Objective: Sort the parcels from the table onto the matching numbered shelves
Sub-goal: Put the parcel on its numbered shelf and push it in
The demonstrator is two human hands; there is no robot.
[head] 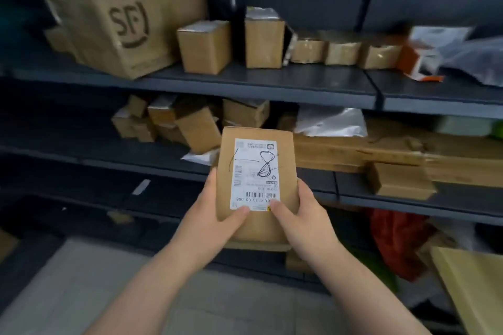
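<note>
- Dark shelving [245, 84] filled the view, its upper two shelves crowded with cardboard boxes.
- A big box marked "SF" [122, 32] sat at the left of the upper shelf.
- The parcel [284, 171], brown with a white label bearing a handwritten "8", stood upright before the middle shelf.
- The left hand [217, 215] and right hand [302, 215] gripped its lower end, fingers [211, 185] wrapped round its sides and thumbs on the label.

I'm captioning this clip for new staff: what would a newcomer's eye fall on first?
A brown parcel, gripped at centre by the left hand and right hand, its white label scrawled with a big handwritten 8. Behind it, dark shelves crowded with cardboard boxes, a large SF box at upper left.
</note>
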